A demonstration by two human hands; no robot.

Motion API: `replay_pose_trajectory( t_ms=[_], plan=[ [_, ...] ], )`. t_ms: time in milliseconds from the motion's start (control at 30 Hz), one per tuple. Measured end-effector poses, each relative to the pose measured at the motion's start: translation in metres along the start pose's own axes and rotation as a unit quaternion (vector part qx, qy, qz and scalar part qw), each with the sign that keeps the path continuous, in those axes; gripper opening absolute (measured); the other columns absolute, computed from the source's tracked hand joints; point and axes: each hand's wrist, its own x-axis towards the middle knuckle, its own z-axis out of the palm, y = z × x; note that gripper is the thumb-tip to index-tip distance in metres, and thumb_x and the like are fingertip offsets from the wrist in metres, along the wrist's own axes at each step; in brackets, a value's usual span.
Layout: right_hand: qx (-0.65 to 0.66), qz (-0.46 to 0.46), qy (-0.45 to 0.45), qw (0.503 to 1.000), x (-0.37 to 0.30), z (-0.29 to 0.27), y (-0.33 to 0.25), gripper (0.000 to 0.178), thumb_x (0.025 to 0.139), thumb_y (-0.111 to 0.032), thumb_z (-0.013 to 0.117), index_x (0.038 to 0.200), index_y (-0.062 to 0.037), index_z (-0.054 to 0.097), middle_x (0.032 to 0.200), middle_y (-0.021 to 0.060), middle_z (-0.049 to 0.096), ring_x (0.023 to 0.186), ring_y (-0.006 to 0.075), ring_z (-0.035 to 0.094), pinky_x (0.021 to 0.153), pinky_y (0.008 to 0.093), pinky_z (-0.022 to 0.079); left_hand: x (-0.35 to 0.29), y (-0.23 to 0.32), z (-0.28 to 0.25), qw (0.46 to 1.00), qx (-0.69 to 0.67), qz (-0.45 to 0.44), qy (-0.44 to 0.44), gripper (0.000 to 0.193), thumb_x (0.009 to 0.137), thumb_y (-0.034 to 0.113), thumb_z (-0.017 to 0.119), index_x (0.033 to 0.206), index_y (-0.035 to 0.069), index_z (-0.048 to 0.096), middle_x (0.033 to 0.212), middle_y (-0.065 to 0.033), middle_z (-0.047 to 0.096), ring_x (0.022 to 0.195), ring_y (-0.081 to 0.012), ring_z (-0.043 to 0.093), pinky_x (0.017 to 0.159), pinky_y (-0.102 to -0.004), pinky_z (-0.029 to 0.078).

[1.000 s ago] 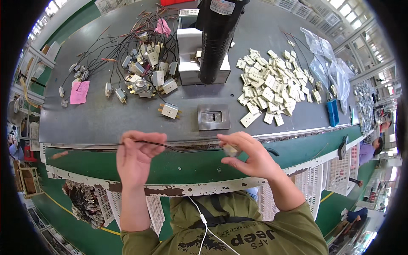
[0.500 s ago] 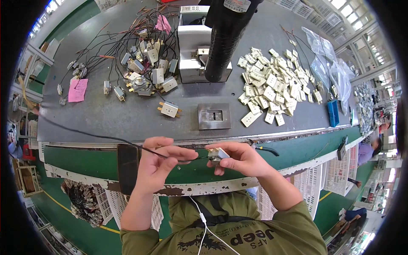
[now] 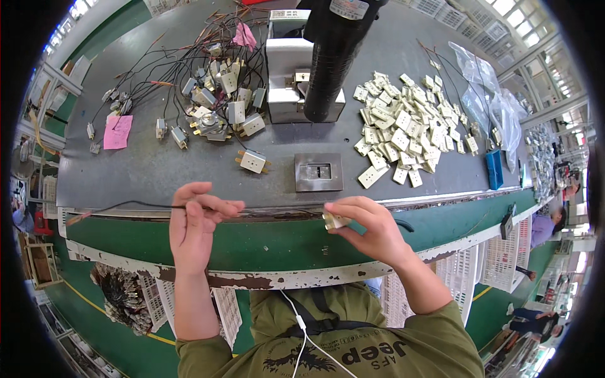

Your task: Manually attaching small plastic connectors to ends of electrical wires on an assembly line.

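My right hand (image 3: 372, 230) pinches a small thermostat-like switch (image 3: 336, 220) with a pale plate and brass tabs, held above the bench's front edge; the fingers hide part of it. From this switch a thin black wire (image 3: 280, 213) runs left into my left hand (image 3: 203, 222), whose thumb and fingers close loosely round it. Beyond that hand the wire trails leftward to a reddish-brown end (image 3: 79, 218). Farther back, between the hands, a square metal fixture (image 3: 319, 183) with a slotted recess lies on the grey bench top. Left of this fixture rests a similar switch (image 3: 254, 162) with brass tabs.
A heap of wired switches (image 3: 236, 112) lies back left, near a pink paper (image 3: 116, 133). Loose cream plates (image 3: 403, 126) are piled right. A machine with a black column (image 3: 331, 69) stands at the back. A blue tray (image 3: 495, 170) and plier handle (image 3: 405, 225) are at right.
My left hand has moved left and away from me, sliding along the wire and widening the gap between my hands. My right hand has shifted slightly right and turned the switch.
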Motion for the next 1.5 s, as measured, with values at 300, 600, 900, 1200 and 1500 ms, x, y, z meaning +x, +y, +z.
replay_pose_trajectory(
  t_ms=[300,600,900,1200,1500],
  plan=[
    [0.023,0.018,0.028,0.999,0.007,0.034,-0.015,0.049,0.068,0.000,0.077,0.113,-0.0054,0.062,0.112,0.0104,0.064,0.101,0.0288,0.062,0.085,0.0370,0.051,-0.018,-0.044,0.067,0.986,0.123,-0.074,-0.087,0.064,0.082,-0.003,0.069,0.134,0.004,0.034,0.122,-0.0131,0.055,0.108,-0.0212,0.057,0.096,-0.0360,0.047],
    [0.031,-0.018,0.020,0.999,0.014,0.025,-0.024,0.045,0.070,0.001,0.076,0.112,-0.0034,0.062,0.111,0.0119,0.064,0.100,0.0302,0.064,0.082,0.0384,0.053,-0.008,-0.031,0.055,0.959,0.252,-0.036,-0.127,0.074,0.078,-0.004,0.073,0.139,0.004,0.031,0.118,-0.0115,0.054,0.111,-0.0206,0.056,0.096,-0.0351,0.047],
    [0.041,-0.028,0.011,0.999,0.014,0.026,-0.024,0.046,0.068,0.004,0.076,0.112,-0.0027,0.061,0.105,0.0109,0.065,0.092,0.0289,0.065,0.075,0.0363,0.054,-0.011,-0.031,0.060,0.976,0.196,-0.051,-0.082,0.070,0.076,0.004,0.078,0.136,0.002,0.043,0.127,-0.0082,0.052,0.107,-0.0189,0.059,0.095,-0.0351,0.049],
    [0.023,-0.002,0.066,0.998,0.008,0.037,-0.026,0.041,0.071,-0.007,0.076,0.110,-0.0056,0.063,0.097,0.0092,0.064,0.086,0.0282,0.063,0.072,0.0369,0.052,-0.011,-0.030,0.057,0.945,0.314,-0.024,-0.089,0.046,0.075,0.002,0.078,0.115,0.001,0.055,0.116,-0.0103,0.056,0.104,-0.0214,0.062,0.092,-0.0338,0.050],
    [0.012,0.057,0.120,0.991,0.013,-0.029,-0.017,0.038,0.073,-0.005,0.079,0.108,-0.0034,0.064,0.096,0.0092,0.067,0.088,0.0211,0.064,0.078,0.0310,0.050,-0.008,-0.013,0.035,0.989,0.149,-0.014,0.000,0.086,0.080,0.012,0.078,0.145,0.003,0.023,0.107,-0.0088,0.056,0.095,-0.0178,0.059,0.088,-0.0330,0.048]
  ],
)
